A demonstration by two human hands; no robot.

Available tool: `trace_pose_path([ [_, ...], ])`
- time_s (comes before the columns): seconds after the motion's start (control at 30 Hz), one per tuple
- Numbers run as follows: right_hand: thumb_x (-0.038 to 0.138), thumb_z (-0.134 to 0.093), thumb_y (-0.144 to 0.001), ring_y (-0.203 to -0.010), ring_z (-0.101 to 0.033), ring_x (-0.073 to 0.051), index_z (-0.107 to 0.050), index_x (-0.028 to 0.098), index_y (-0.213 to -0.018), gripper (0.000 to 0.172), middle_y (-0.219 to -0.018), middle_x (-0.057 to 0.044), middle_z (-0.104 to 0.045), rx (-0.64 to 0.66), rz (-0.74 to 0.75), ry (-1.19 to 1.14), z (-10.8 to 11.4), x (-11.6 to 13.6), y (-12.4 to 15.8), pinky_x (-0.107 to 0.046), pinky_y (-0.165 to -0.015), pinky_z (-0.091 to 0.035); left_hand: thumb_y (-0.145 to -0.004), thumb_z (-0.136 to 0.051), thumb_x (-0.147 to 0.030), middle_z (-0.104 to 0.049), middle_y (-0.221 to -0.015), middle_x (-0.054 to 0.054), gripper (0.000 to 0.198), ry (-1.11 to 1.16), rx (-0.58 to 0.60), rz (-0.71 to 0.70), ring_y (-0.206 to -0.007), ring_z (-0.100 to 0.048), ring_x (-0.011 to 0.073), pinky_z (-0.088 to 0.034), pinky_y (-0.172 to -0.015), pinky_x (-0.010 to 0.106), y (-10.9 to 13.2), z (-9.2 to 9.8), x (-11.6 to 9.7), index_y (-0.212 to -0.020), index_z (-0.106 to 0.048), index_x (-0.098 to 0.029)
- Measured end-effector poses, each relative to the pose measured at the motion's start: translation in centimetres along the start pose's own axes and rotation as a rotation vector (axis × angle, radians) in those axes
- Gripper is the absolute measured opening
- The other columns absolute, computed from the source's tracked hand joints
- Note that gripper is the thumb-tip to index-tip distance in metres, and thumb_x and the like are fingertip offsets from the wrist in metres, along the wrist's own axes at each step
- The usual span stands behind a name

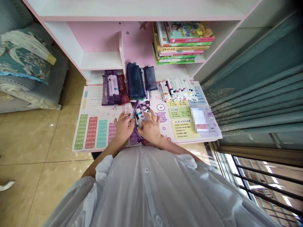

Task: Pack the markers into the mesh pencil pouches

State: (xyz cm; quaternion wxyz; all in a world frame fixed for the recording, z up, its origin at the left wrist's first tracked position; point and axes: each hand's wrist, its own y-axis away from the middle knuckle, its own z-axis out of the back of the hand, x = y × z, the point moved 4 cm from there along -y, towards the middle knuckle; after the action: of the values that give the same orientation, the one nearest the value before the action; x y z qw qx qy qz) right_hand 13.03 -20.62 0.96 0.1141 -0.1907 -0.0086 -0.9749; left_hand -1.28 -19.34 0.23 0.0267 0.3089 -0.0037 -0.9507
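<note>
Your left hand (123,126) is curled, its fingertips bent in against the left edge of the purple mesh pouch (137,117) and gripping it there. Your right hand (151,127) lies on the pouch's right side with the fingers spread and loose, pressing down on it rather than clasping it. The pouch sits between your hands at the near middle of the desk mat (94,126), its long side running away from you. Its mouth gapes, and several white-barrelled markers with coloured caps show inside. The pouch is soft and see-through, a slim rectangle that sags around its load. At the far edge of the mat stands a row of similar cases: a second purple pouch (112,86) filled with markers on the left, a dark red one (122,90) beside it, then two navy mesh pouches (135,80) whose contents you cannot make out. To the right of these, loose markers (178,90) lie side by side in a tight fan. The mat is glossy and printed with coloured tables and cartoon figures. Stacked books (182,41) rest on the pink shelf beyond.
</note>
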Motion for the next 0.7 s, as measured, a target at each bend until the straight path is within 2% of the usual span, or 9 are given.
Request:
trace_pose_path([
  [0.27, 0.027, -0.066, -0.082, -0.148, -0.03, -0.045, -0.079, 0.018, -0.083, 0.016, -0.153, -0.015, -0.051, 0.067, 0.013, 0.045, -0.4, 0.5, -0.7, -0.074, -0.112, -0.026, -0.091, -0.055, -0.028, -0.07, -0.13, 0.007, 0.024, 0.01, -0.004, -0.006, -0.144, -0.045, 0.0311, -0.025, -0.118, 0.066, -0.1, -0.3, 0.4, -0.072, -0.069, -0.023],
  [0.37, 0.029, -0.069, -0.082, -0.147, -0.033, -0.043, -0.078, 0.02, -0.08, 0.013, -0.151, -0.014, -0.053, 0.042, 0.018, 0.013, -0.3, 0.3, -0.7, -0.073, -0.113, -0.027, -0.091, -0.055, -0.029, -0.069, -0.131, 0.007, 0.024, 0.021, -0.003, -0.007, -0.143, -0.045, 0.0319, -0.025, -0.118, 0.066, -0.1, -0.3, 0.4, -0.073, -0.07, -0.023],
  [0.43, 0.031, -0.068, -0.082, -0.146, -0.037, -0.04, -0.077, 0.021, -0.075, 0.015, -0.146, -0.011, -0.058, -0.002, 0.022, -0.042, 0.1, -0.3, -1.1, -0.069, -0.112, -0.032, -0.091, -0.055, -0.029, -0.069, -0.13, 0.007, 0.024, 0.026, 0.001, -0.005, -0.144, -0.045, 0.0316, -0.025, -0.118, 0.067, -0.1, -0.2, 0.3, -0.072, -0.069, -0.022],
  [0.57, 0.031, -0.06, -0.088, -0.147, -0.037, -0.037, -0.076, 0.02, -0.08, 0.021, -0.14, -0.012, -0.062, -0.17, -0.062, -0.074, 1.9, -3.5, -3.4, -0.061, -0.111, -0.039, -0.091, -0.055, -0.029, -0.069, -0.13, 0.007, 0.026, 0.02, 0.022, 0.003, -0.144, -0.044, 0.0318, -0.025, -0.117, 0.067, -0.1, -0.1, 0.1, -0.07, -0.067, -0.022],
  [0.63, 0.03, -0.055, -0.09, -0.149, -0.031, -0.038, -0.076, 0.019, -0.087, 0.024, -0.144, -0.014, -0.058, -0.258, -0.156, 0.001, 2.8, -6.0, -5.4, -0.064, -0.114, -0.034, -0.092, -0.054, -0.03, -0.069, -0.13, 0.008, 0.027, 0.022, 0.029, 0.001, -0.145, -0.043, 0.0317, -0.024, -0.117, 0.067, -0.1, -0.1, 0.1, -0.07, -0.067, -0.022],
  [0.7, 0.029, -0.055, -0.09, -0.152, -0.022, -0.04, -0.075, 0.017, -0.096, 0.025, -0.152, -0.015, -0.049, -0.265, -0.249, 0.104, 3.2, -8.6, -7.7, -0.067, -0.116, -0.027, -0.092, -0.054, -0.031, -0.069, -0.131, 0.008, 0.028, 0.025, 0.034, -0.001, -0.144, -0.043, 0.0315, -0.025, -0.117, 0.067, -0.1, -0.1, 0.1, -0.07, -0.067, -0.022],
])
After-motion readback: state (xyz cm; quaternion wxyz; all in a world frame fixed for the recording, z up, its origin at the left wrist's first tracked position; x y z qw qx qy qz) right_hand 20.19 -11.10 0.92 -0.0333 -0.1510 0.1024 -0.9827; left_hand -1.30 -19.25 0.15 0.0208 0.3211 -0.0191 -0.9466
